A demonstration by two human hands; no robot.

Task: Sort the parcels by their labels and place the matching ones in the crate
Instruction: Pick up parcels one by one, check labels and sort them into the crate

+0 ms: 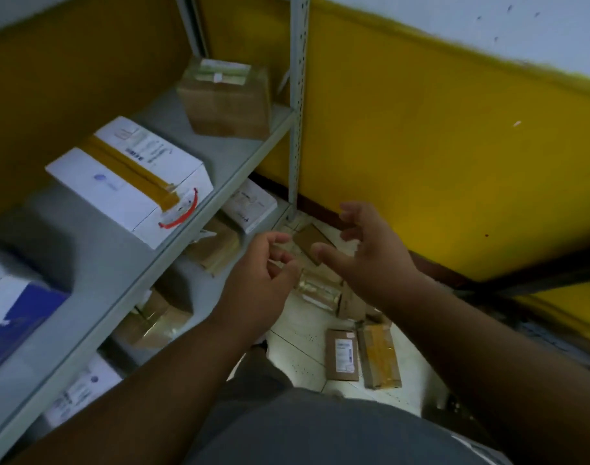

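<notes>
Head view: the parcels lie scattered, some on the floor [300, 350] and some on the shelving. A small flat brown parcel [312, 241] lies on the pale tiles by the foot of the shelf upright [298, 95], seen between the two hands. Below it a parcel wrapped in clear tape [317, 290] rests on the floor, and nearer the person a labelled brown parcel [342, 355] lies just beside a tape-covered one [380, 355].

The left hand [260, 283] hovers over the floor with its fingers curled loosely inward; its grip is partly open and has hold of nothing. The right hand [370, 253] is spread, thumb pointing toward the left hand, its grip wide open and empty.

On the grey shelf [125, 273] to the left stand a white box [129, 182] sealed with brown tape and bearing a red mark, and farther back a brown taped box [226, 99] with a label on top. More brown and white parcels sit on the lower shelves. A yellow wall [437, 146] rises behind. No crate can be made out; the frame is blurred.
</notes>
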